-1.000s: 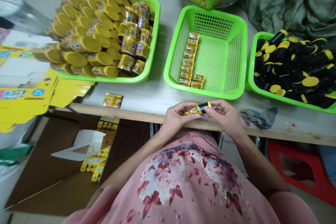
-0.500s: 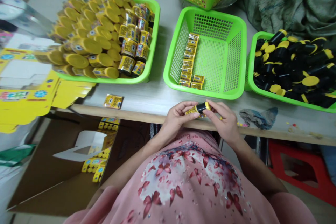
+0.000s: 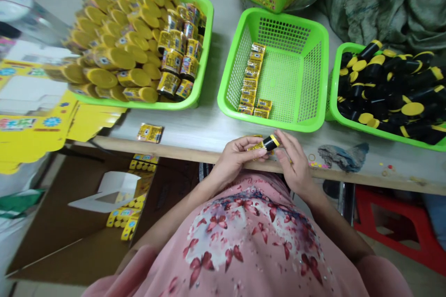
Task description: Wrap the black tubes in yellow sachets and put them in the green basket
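Observation:
My left hand (image 3: 237,157) grips a black tube with a yellow cap (image 3: 270,142), partly wrapped in a gold-and-yellow printed label (image 3: 257,147). My right hand (image 3: 291,160) pinches the capped end with its fingertips, just above the table's front edge. Straight ahead, a green mesh basket (image 3: 313,79) holds a double row of small gold packets (image 3: 251,81). A green tray (image 3: 205,51) on the left is heaped with labelled yellow-capped tubes. Another green tray (image 3: 334,97) on the right holds loose black tubes with yellow caps.
A loose gold packet (image 3: 149,132) lies on the table near its wooden edge (image 3: 163,148). Flat yellow cartons (image 3: 35,123) stick out at left, above a cardboard box (image 3: 69,246). A grey rag (image 3: 343,155) lies right of my hands; a red stool (image 3: 393,222) stands below.
My right hand has turned more upright, with its fingers shifted onto the capped end. The tube has tilted slightly and stays in my hands.

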`<state>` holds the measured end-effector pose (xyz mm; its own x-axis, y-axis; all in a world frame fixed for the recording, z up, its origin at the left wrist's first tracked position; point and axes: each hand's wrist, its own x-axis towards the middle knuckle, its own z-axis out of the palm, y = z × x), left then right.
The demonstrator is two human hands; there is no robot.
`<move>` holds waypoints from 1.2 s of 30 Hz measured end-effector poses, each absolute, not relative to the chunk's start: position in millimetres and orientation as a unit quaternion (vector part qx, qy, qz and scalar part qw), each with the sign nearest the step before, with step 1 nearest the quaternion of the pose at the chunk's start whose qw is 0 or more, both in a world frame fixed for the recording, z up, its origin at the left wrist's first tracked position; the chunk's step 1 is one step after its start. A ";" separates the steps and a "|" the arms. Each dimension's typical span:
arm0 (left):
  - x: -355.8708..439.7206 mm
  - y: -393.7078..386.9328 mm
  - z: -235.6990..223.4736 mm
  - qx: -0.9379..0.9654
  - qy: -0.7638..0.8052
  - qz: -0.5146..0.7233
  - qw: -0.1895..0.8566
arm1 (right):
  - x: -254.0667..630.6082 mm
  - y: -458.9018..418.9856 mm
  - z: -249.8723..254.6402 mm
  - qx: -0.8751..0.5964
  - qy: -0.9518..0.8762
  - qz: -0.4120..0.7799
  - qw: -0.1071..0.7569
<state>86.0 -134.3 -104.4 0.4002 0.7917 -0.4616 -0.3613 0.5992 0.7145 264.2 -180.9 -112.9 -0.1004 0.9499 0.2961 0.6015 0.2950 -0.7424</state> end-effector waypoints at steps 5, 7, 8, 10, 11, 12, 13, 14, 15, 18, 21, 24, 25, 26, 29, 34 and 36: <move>88.2 -134.0 -103.4 0.263 0.394 0.366 0.801 | 257.4 -189.6 -115.6 -0.471 -0.771 0.210 0.373; 88.8 -134.2 -104.2 0.254 0.391 0.363 0.807 | 257.3 -189.5 -114.2 -0.481 -0.761 0.220 0.376; 89.0 -134.2 -104.7 0.252 0.390 0.361 0.809 | 258.0 -188.7 -113.1 -0.491 -0.751 0.225 0.381; 88.7 -134.1 -105.5 0.253 0.383 0.352 0.816 | 260.2 -186.1 -110.4 -0.499 -0.732 0.242 0.396; 88.2 -134.0 -105.8 0.254 0.375 0.344 0.822 | 261.2 -184.5 -109.2 -0.492 -0.728 0.255 0.404; 87.3 -133.9 -106.0 0.254 0.365 0.332 0.832 | 262.1 -183.1 -108.2 -0.480 -0.726 0.273 0.410; 86.0 -133.8 -106.2 0.253 0.352 0.318 0.843 | 262.8 -181.8 -107.5 -0.468 -0.723 0.294 0.414; 84.3 -133.6 -106.3 0.252 0.338 0.303 0.855 | 263.3 -180.9 -107.2 -0.462 -0.717 0.316 0.416; 82.1 -133.3 -106.5 0.250 0.324 0.290 0.865 | 263.7 -180.4 -107.3 -0.466 -0.703 0.338 0.418; 74.4 -132.1 -107.5 0.252 0.297 0.252 0.886 | 264.7 -180.7 -108.8 -0.505 -0.635 0.388 0.437; 69.2 -132.1 -108.2 0.257 0.304 0.232 0.887 | 265.6 -181.3 -110.2 -0.519 -0.575 0.435 0.459; 71.9 -136.1 -108.1 0.255 0.332 0.267 0.868 | 264.3 -179.7 -110.7 -0.519 -0.527 0.473 0.479; 74.6 -138.3 -108.1 0.263 0.347 0.291 0.852 | 263.3 -178.7 -111.0 -0.525 -0.514 0.475 0.484; 77.9 -140.6 -108.2 0.280 0.363 0.319 0.829 | 262.1 -177.6 -111.3 -0.539 -0.505 0.467 0.486; 88.7 -146.0 -109.7 0.353 0.419 0.400 0.735 | 258.6 -175.0 -112.6 -0.602 -0.506 0.395 0.474; 96.2 -144.2 -110.3 0.326 0.456 0.434 0.705 | 252.8 -181.3 -113.5 -0.624 -0.636 0.198 0.409; 95.8 -142.7 -108.8 0.295 0.449 0.427 0.727 | 248.7 -185.8 -115.6 -0.582 -0.708 0.107 0.385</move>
